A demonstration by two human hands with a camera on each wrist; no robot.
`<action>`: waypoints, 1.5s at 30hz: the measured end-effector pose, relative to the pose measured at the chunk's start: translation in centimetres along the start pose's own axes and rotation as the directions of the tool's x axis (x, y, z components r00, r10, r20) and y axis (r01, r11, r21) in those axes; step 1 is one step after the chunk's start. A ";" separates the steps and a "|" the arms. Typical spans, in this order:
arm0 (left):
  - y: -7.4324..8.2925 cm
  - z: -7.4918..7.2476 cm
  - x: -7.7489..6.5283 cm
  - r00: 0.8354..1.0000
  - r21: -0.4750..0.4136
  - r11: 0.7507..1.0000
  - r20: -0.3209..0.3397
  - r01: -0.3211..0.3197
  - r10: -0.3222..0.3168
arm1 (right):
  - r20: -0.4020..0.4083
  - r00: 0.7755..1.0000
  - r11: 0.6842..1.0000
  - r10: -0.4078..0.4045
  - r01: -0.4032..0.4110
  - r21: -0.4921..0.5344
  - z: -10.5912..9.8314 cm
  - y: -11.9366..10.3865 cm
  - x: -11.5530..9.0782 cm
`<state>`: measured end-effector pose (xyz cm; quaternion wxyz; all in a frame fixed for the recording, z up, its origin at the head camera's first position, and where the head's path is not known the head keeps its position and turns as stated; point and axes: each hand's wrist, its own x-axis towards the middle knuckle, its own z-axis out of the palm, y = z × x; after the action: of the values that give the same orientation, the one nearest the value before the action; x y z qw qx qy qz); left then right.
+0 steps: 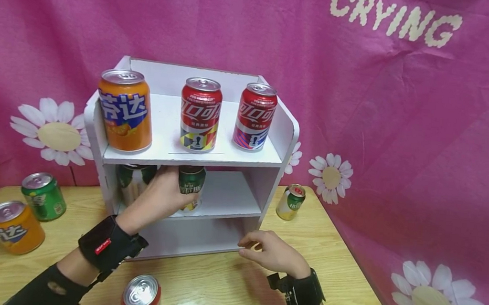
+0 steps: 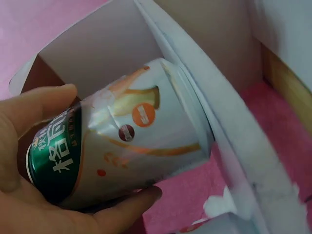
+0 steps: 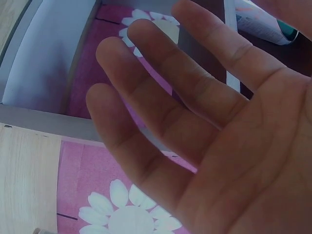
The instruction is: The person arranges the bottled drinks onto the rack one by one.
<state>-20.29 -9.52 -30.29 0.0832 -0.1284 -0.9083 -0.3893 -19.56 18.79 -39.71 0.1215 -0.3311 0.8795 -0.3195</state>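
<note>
My left hand [image 1: 161,196] reaches into the middle level of the white shelf unit [image 1: 222,160]. It grips a green and silver-white drink can [image 1: 191,184], thumb and fingers on opposite sides. In the left wrist view this can [image 2: 141,131] has its base against the shelf board [image 2: 214,92]. A second green and silver can [image 1: 132,182] stands left of the hand, partly covered by it. My right hand [image 1: 277,255] is held near the shelf's lower right front corner, fingers loosely bent with nothing in them; the right wrist view shows its palm [image 3: 253,161] and spread fingers.
On the top shelf stand an orange can [image 1: 126,114] and two red cola cans [image 1: 200,115]. The table [image 1: 199,288] holds a green can [image 1: 44,199], an orange can [image 1: 18,230], a red-sided can [image 1: 141,295] in front, and a green-gold can [image 1: 290,204] at right. A pink cloth [image 1: 379,134] hangs behind.
</note>
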 end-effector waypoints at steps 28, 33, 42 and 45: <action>-0.5 0.4 0.0 1.000 -0.054 0.998 0.004 -0.022 0.022 | -0.012 1.000 1.000 -0.011 0.010 -0.005 0.0 -0.2 0.0; -0.4 0.5 0.1 1.000 -0.046 0.999 0.003 -0.016 0.016 | -0.014 1.000 1.000 -0.011 0.011 -0.006 0.0 -0.2 0.0; -0.3 0.6 0.4 1.000 -0.019 1.000 0.010 0.017 -0.016 | -0.015 1.000 1.000 -0.006 0.006 -0.004 -0.1 -0.2 -0.1; -0.4 0.4 0.4 1.000 -0.022 1.000 0.023 -0.002 0.003 | -0.017 1.000 1.000 -0.009 0.009 -0.006 -0.1 -0.1 -0.1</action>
<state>-20.87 -9.45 -30.75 0.0719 -0.1348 -0.9047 -0.3978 -19.46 18.83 -39.54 0.1118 -0.3326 0.8799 -0.3203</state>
